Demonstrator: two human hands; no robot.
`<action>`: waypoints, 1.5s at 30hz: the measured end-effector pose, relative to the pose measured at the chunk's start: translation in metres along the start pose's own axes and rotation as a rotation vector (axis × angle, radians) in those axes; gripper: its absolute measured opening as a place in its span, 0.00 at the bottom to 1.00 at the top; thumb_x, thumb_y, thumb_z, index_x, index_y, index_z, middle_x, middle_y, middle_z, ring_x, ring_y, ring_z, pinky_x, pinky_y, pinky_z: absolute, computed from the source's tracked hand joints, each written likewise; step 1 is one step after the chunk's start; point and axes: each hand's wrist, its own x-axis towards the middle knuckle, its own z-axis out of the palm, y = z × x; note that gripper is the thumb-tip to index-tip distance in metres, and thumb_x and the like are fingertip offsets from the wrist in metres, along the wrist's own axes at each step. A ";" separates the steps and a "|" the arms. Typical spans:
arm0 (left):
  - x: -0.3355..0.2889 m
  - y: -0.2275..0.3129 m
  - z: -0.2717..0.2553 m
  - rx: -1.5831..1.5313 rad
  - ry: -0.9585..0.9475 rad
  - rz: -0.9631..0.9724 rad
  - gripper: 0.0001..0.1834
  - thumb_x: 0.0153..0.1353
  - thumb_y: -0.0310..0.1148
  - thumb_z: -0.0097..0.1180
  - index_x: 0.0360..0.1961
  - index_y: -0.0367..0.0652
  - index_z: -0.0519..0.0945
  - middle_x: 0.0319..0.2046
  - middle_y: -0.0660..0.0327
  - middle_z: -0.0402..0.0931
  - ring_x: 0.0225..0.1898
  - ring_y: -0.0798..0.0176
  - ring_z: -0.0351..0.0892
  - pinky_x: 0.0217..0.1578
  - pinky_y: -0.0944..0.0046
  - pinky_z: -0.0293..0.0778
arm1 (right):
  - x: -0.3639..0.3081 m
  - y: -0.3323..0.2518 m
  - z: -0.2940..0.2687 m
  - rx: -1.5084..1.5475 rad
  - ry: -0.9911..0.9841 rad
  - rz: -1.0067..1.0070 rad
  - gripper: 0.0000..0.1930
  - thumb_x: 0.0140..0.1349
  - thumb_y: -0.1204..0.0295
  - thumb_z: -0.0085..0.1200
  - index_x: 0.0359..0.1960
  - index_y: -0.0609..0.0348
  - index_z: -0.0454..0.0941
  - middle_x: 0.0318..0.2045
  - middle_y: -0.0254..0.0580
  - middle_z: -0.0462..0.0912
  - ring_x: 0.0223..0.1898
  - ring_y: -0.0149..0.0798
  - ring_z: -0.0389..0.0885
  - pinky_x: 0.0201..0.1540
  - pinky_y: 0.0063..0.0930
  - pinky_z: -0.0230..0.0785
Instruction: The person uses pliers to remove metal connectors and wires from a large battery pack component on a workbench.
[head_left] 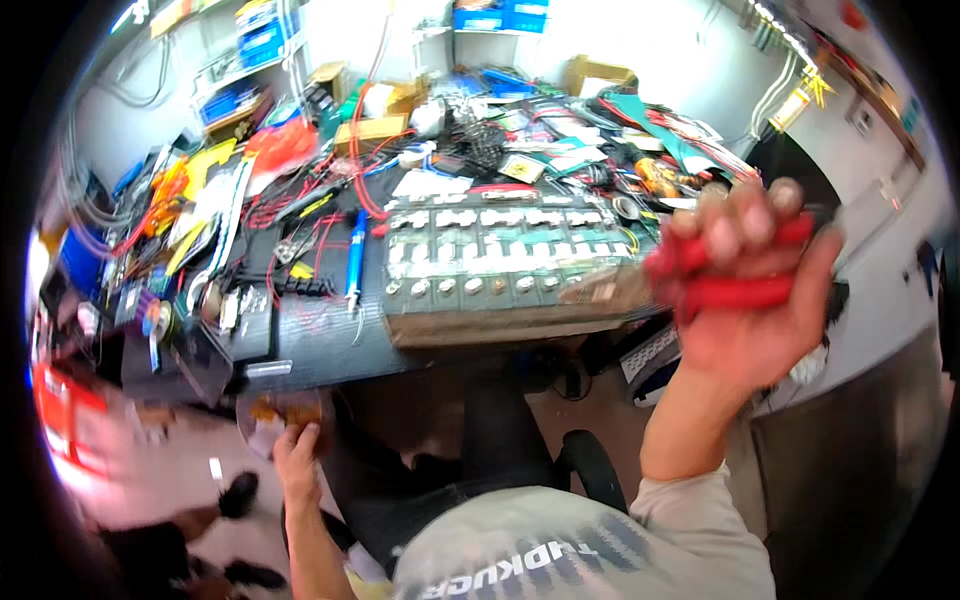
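Note:
My right hand is raised at the right, its fingers wrapped round a pair of red handles, which look like those of pliers; motion blurs the working end. Left of it on the table lies a large battery pack, with rows of metal terminals along its top. Down at the lower left, below the table edge, my left hand grips the rim of a clear round plastic tub. Small orange-yellow pieces are inside the tub.
The black table is crowded with wires, tools and cardboard boxes. A blue pen-like tool lies left of the battery pack. Orange-red plastic sits further back. Another person's shoe is on the floor at lower left.

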 end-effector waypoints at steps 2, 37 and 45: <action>-0.038 0.039 0.051 -0.200 -0.236 -0.100 0.15 0.75 0.35 0.63 0.52 0.33 0.86 0.43 0.52 0.89 0.39 0.59 0.89 0.44 0.59 0.86 | -0.034 0.036 0.008 0.066 0.064 0.128 0.27 0.85 0.41 0.39 0.56 0.53 0.76 0.45 0.39 0.80 0.46 0.42 0.80 0.59 0.49 0.74; -0.089 0.052 0.089 -0.370 -0.356 -0.183 0.12 0.76 0.32 0.66 0.51 0.33 0.87 0.40 0.58 0.89 0.38 0.69 0.87 0.43 0.66 0.86 | -0.109 0.147 0.109 -0.333 -0.137 0.353 0.39 0.77 0.40 0.57 0.70 0.65 0.70 0.52 0.53 0.84 0.51 0.46 0.86 0.56 0.43 0.83; -0.083 0.058 0.056 -0.251 -0.276 -0.123 0.13 0.74 0.35 0.68 0.49 0.33 0.88 0.40 0.59 0.90 0.37 0.69 0.88 0.39 0.66 0.86 | -0.090 0.156 0.110 -0.263 0.007 0.412 0.33 0.78 0.55 0.63 0.73 0.66 0.67 0.51 0.61 0.85 0.49 0.50 0.90 0.39 0.28 0.82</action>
